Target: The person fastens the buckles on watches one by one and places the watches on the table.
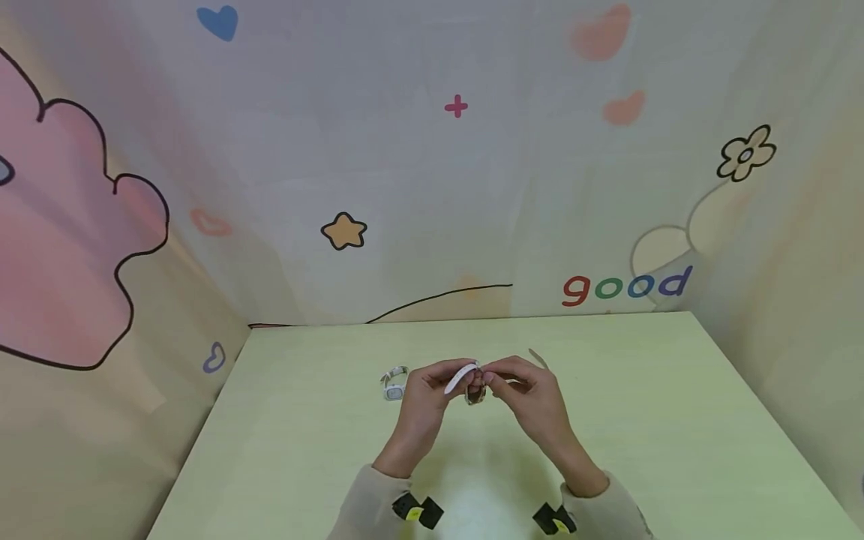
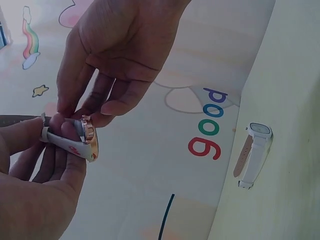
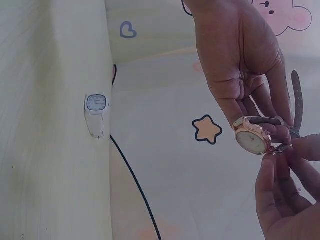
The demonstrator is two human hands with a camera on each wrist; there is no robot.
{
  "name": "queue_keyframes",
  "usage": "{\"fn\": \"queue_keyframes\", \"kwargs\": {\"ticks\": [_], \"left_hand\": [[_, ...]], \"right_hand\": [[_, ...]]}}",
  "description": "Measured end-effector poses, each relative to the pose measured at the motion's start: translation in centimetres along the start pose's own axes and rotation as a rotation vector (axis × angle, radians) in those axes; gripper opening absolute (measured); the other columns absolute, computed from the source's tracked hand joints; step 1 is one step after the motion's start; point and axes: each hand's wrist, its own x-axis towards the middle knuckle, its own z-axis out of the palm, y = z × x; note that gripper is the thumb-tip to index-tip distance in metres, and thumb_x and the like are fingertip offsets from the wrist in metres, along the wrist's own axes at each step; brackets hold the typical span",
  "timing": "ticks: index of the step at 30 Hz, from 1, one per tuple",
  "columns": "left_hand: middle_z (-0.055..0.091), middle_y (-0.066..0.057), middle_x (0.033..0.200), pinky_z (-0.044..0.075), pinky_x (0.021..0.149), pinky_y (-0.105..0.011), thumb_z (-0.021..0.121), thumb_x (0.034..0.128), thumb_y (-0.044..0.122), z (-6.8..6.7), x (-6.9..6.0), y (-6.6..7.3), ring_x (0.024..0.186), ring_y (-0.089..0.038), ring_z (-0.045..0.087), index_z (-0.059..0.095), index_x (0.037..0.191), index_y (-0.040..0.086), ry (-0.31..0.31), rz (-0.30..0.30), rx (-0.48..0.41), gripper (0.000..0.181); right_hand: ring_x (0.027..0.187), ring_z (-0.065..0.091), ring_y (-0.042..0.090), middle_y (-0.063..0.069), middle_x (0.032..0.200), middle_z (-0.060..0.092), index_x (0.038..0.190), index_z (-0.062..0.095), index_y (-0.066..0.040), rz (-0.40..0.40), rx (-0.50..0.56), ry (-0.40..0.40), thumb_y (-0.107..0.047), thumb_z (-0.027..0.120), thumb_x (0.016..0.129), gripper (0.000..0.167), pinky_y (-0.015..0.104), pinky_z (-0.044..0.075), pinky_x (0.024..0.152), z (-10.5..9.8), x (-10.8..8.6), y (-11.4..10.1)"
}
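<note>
Probably the main risk is a drop: around the middle of the head view, both hands hold the rose-gold watch [image 1: 475, 395] clear of the table [image 1: 317, 450]. The left hand [image 1: 429, 396] grips it with curled fingers, while the right hand [image 1: 532, 391] pinches it between thumb and fingertips; exactly which part each fingertip presses is hidden. If either pinch loosens, the heavy-looking case could swing down and pull free. The strap's loose end [image 3: 297, 95], upright toward the right edge of the right-wrist view, could twist or catch on a finger. The white watch [image 1: 394, 393], left of the hands, might be struck if the held one falls that way.
</note>
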Motion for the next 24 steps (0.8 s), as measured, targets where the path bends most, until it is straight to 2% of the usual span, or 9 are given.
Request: {"fn": "queue_keyframes", "kwargs": {"ticks": [3, 6, 11, 15, 24], "left_hand": [[0.074, 0.001, 0.102, 0.056, 0.090, -0.028, 0.070, 0.0906, 0.015, -0.27, -0.04, -0.11, 0.090, -0.010, 0.072, 0.067, 0.117, -0.006, -0.025, 0.006, -0.009, 0.034], [0.075, 0.001, 0.100, 0.057, 0.087, -0.029, 0.070, 0.0907, 0.015, -0.45, -0.07, -0.16, 0.088, -0.011, 0.072, 0.068, 0.115, -0.006, -0.019, 0.013, 0.009, 0.033], [0.076, 0.002, 0.093, 0.059, 0.079, -0.030, 0.072, 0.0891, 0.015, -0.67, 0.00, -0.27, 0.081, -0.011, 0.073, 0.069, 0.108, -0.007, 0.012, 0.019, 0.030, 0.029], [0.076, 0.002, 0.091, 0.059, 0.078, -0.031, 0.073, 0.0883, 0.014, -0.70, 0.17, -0.40, 0.078, -0.012, 0.072, 0.069, 0.106, -0.007, 0.017, 0.021, 0.031, 0.028], [0.075, 0.005, 0.091, 0.057, 0.075, -0.028, 0.073, 0.0892, 0.018, -0.61, -0.07, -0.28, 0.078, -0.011, 0.070, 0.071, 0.108, -0.004, -0.018, 0.012, 0.089, 0.029]], "right_hand": [[0.089, 0.067, 0.006, 0.011, 0.101, 0.071, 0.103, 0.073, -0.006, 0.042, -0.011, -0.003, -0.015, 0.069, 0.093, 0.014, 0.024, 0.058, 0.075, 0.15, 0.03, -0.16], [0.086, 0.069, 0.008, 0.013, 0.101, 0.072, 0.103, 0.072, -0.006, 0.067, -0.009, -0.016, -0.016, 0.069, 0.093, 0.015, 0.024, 0.058, 0.074, 0.24, 0.10, -0.29], [0.085, 0.070, 0.008, 0.014, 0.099, 0.073, 0.102, 0.073, -0.005, 0.047, 0.012, -0.035, -0.014, 0.070, 0.092, 0.014, 0.024, 0.057, 0.077, 0.33, 0.26, -0.23], [0.087, 0.069, 0.006, 0.011, 0.099, 0.074, 0.103, 0.073, -0.007, 0.016, -0.025, -0.045, -0.015, 0.072, 0.090, 0.015, 0.024, 0.057, 0.077, 0.48, 0.37, -0.25], [0.083, 0.068, 0.007, 0.005, 0.095, 0.074, 0.099, 0.073, -0.011, 0.029, -0.114, 0.006, -0.018, 0.076, 0.086, 0.015, 0.024, 0.056, 0.075, 0.68, 0.39, -0.40]]}}
